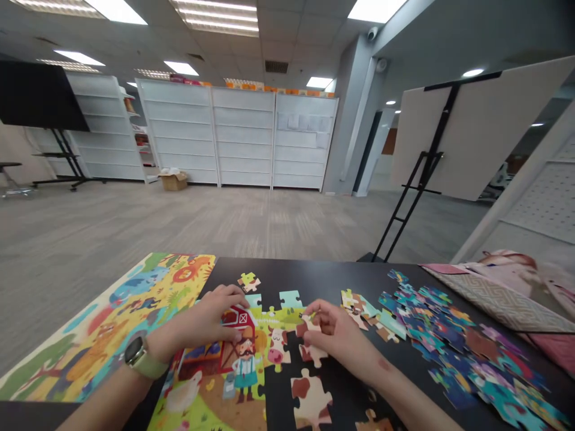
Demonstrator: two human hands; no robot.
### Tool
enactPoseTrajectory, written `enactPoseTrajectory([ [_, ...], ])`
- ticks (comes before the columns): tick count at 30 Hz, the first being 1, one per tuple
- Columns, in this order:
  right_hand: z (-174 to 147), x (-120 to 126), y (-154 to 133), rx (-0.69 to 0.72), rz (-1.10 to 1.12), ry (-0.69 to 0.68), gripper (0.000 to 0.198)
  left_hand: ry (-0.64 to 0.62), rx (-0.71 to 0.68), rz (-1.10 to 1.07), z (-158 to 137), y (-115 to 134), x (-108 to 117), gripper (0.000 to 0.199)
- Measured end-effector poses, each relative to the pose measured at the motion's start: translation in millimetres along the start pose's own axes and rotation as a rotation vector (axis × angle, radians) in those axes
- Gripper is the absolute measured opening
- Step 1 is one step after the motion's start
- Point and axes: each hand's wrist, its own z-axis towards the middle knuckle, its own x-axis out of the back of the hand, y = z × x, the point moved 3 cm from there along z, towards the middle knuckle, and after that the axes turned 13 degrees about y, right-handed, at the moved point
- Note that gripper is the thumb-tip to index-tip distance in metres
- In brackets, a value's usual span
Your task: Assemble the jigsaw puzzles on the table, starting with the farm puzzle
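A partly joined farm jigsaw puzzle (238,395) lies on the black table, showing a red barn, a farmer, a hen and a cow's head. My left hand (211,317), with a watch (139,356) on its wrist, rests over the barn part, thumb and fingers apart. To the right, my right hand (341,335) pinches a brown-and-white puzzle piece (308,324) at the edge of the joined part, beside the cow's head. Its lower edge meets another cow-patterned piece (313,354); whether they interlock I cannot tell. Below lies a larger loose cow piece (309,398).
An animal picture board (135,317) lies at the left. Small farm pieces (249,281) sit at the far edge, and more farm pieces (372,314) lie right of my right hand. A heap of blue-purple pieces (467,347) spreads rightward, near a patterned bag (503,293).
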Motion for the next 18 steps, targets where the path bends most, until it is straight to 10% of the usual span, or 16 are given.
enactPoseTrajectory([
  [11,4,-3,12,-0.012,0.029,0.060,0.031,-0.004,-0.016,-0.011,0,4,1,0.042],
  [18,0,-5,6,0.149,-0.466,0.122,0.005,0.016,-0.016,-0.034,0,1,1,0.042],
])
